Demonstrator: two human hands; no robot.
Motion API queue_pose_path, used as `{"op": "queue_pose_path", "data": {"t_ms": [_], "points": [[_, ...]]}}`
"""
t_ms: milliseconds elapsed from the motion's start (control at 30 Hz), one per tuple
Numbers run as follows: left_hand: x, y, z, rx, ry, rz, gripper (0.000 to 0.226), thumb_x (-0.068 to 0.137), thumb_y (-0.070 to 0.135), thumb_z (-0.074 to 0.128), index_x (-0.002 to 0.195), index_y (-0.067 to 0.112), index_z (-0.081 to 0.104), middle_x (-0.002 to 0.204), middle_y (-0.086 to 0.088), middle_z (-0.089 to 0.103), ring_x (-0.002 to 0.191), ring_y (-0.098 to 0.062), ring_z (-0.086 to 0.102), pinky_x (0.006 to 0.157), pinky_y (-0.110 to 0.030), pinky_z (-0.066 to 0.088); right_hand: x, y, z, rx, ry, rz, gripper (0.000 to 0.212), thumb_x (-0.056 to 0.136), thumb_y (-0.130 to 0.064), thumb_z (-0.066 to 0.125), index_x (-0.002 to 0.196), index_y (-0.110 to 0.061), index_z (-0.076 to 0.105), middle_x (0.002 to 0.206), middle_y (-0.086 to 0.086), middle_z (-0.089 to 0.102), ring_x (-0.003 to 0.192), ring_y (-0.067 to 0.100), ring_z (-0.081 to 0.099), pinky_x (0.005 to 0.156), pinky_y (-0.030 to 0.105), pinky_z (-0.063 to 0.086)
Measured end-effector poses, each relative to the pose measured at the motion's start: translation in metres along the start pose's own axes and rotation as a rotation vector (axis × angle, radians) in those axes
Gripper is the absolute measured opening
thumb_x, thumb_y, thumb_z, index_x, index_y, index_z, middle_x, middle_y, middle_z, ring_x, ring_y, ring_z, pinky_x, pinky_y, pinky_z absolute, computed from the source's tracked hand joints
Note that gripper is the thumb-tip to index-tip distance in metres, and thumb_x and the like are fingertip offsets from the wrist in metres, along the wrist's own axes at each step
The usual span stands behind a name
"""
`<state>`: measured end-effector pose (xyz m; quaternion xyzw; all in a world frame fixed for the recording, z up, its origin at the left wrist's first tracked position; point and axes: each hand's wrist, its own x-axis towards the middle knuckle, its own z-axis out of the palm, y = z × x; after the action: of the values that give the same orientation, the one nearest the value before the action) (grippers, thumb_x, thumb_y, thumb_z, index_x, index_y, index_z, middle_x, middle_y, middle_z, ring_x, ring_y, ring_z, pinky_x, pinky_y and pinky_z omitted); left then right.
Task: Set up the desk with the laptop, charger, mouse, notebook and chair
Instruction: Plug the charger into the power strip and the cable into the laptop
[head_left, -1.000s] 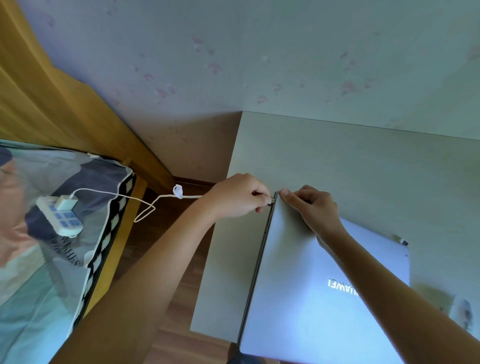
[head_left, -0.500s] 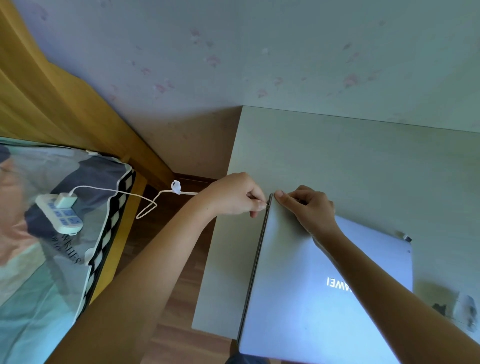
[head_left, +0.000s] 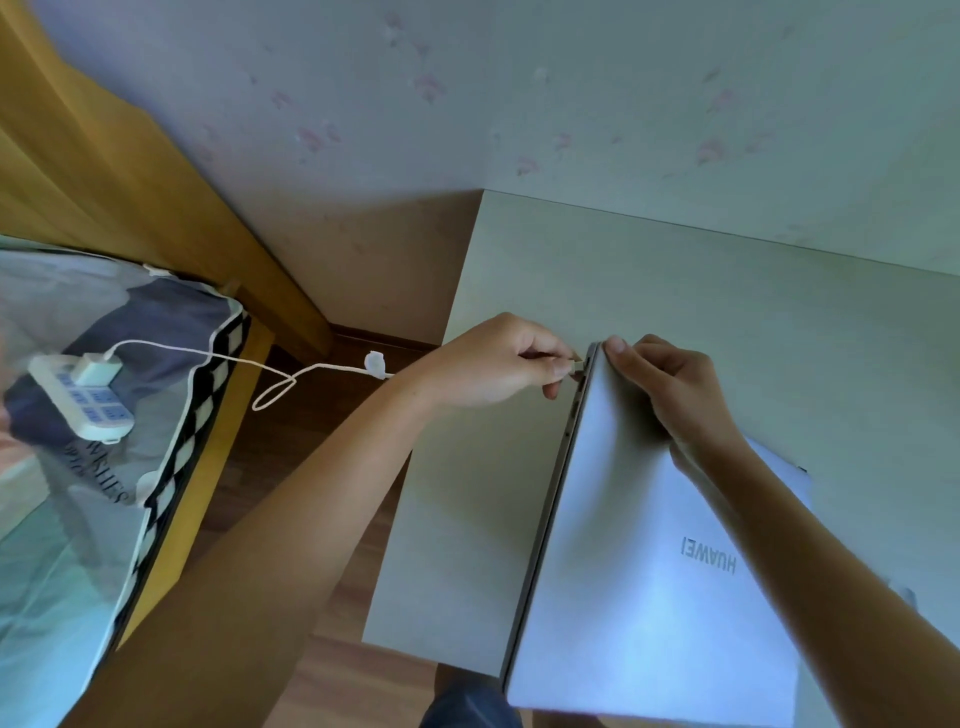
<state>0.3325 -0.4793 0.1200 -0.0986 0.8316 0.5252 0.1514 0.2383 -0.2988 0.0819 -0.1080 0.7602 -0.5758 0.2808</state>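
Note:
A closed silver laptop (head_left: 639, 561) lies on the pale desk (head_left: 675, 291), its left edge turned toward me. My left hand (head_left: 498, 364) pinches the plug of the white charger cable (head_left: 311, 370) at the far end of that edge, by the ports. My right hand (head_left: 670, 384) rests on the lid's far left corner with fingers curled over it. The cable runs left to a white charger brick (head_left: 96, 368) plugged into a power strip (head_left: 78, 397) on the bed.
A bed (head_left: 78, 519) with a wooden frame stands left of the desk, with a strip of wooden floor (head_left: 280, 467) between them. A wall (head_left: 519, 104) with pale pink marks backs the desk. Something small and dark pokes out behind the laptop's right corner (head_left: 802, 470).
Both hands stay at the laptop's far left corner. The plug in my left hand has edged closer to the laptop's side edge.

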Motion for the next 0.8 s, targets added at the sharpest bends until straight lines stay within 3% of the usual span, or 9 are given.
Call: {"op": "queue_pose_path", "data": {"t_ms": [67,133,333,367,433,500,600,733,800], "points": [[-0.001,0.006,-0.002,-0.013,-0.003,0.014,0.027,0.096,0.024,0.055,0.078,0.009,0.068,0.053,0.014,0.051,0.047,-0.001,0.039,0.049,-0.010,0.030,-0.001,-0.003,-0.003,0.020,-0.015,-0.010,0.042,0.076,-0.047,0.072,0.048,-0.019,0.060,0.063,-0.008,0.044,0.055,0.009,0.041,0.054,0.025,0.028],[-0.002,0.012,-0.004,-0.023,-0.018,0.019,0.027,0.095,0.028,0.058,0.075,0.012,0.069,0.057,0.003,0.047,0.051,-0.010,0.036,0.047,-0.016,0.028,-0.002,-0.005,-0.006,0.038,-0.025,-0.013,0.043,0.075,-0.047,0.070,0.045,-0.019,0.055,0.060,-0.011,0.042,0.053,0.007,0.039,0.050,0.019,0.028],[0.004,0.022,-0.011,0.014,-0.042,-0.006,0.024,0.093,0.027,0.059,0.083,0.011,0.073,0.078,-0.023,0.064,0.055,-0.010,0.039,0.054,-0.019,0.034,-0.005,-0.008,-0.009,0.050,-0.054,-0.027,0.039,0.069,-0.049,0.069,0.053,-0.015,0.061,0.063,-0.009,0.045,0.056,0.008,0.041,0.050,0.018,0.029],[0.005,0.023,-0.012,0.030,-0.052,-0.006,0.025,0.093,0.027,0.059,0.080,0.011,0.073,0.068,-0.016,0.062,0.053,-0.009,0.039,0.051,-0.015,0.033,-0.005,-0.008,-0.008,0.049,-0.055,-0.025,0.040,0.069,-0.050,0.069,0.056,-0.012,0.062,0.064,-0.009,0.045,0.057,0.008,0.041,0.051,0.019,0.029],[0.007,0.025,-0.015,0.062,-0.068,-0.021,0.027,0.093,0.023,0.059,0.074,0.009,0.071,0.047,0.014,0.055,0.043,-0.002,0.039,0.045,-0.007,0.030,-0.004,-0.008,-0.007,0.044,-0.054,-0.021,0.037,0.068,-0.050,0.069,0.051,-0.017,0.062,0.062,-0.010,0.045,0.054,0.006,0.041,0.049,0.017,0.030],[0.011,0.026,-0.017,0.126,-0.067,-0.045,0.028,0.093,0.022,0.059,0.073,0.008,0.072,0.049,0.026,0.057,0.048,0.003,0.052,0.054,-0.007,0.033,-0.003,-0.006,-0.005,0.027,-0.058,-0.018,0.038,0.068,-0.051,0.069,0.047,-0.021,0.060,0.061,-0.011,0.044,0.053,0.005,0.041,0.048,0.016,0.029],[0.018,0.023,-0.018,0.241,-0.063,-0.076,0.029,0.092,0.026,0.060,0.069,0.014,0.072,0.051,0.029,0.058,0.054,0.003,0.052,0.060,-0.022,0.034,0.001,0.000,0.000,-0.022,-0.045,-0.008,0.041,0.069,-0.056,0.072,0.049,-0.022,0.062,0.064,-0.010,0.046,0.058,0.009,0.042,0.056,0.023,0.030],[0.029,0.013,-0.016,0.410,-0.063,-0.130,0.031,0.090,0.028,0.061,0.062,0.020,0.071,0.049,0.017,0.058,0.055,-0.003,0.052,0.055,-0.024,0.033,0.011,0.013,0.013,-0.177,-0.014,0.018,0.040,0.064,-0.067,0.066,0.050,-0.030,0.064,0.058,-0.015,0.049,0.062,0.010,0.045,0.069,0.032,0.032],[0.034,0.004,-0.016,0.444,-0.071,-0.157,0.022,0.090,0.026,0.062,0.072,0.020,0.075,0.054,0.016,0.061,0.063,-0.007,0.058,0.056,-0.023,0.035,0.018,0.022,0.021,-0.277,0.002,0.033,0.038,0.067,-0.069,0.064,0.053,-0.034,0.065,0.058,-0.018,0.051,0.061,0.006,0.048,0.077,0.035,0.033]]}}
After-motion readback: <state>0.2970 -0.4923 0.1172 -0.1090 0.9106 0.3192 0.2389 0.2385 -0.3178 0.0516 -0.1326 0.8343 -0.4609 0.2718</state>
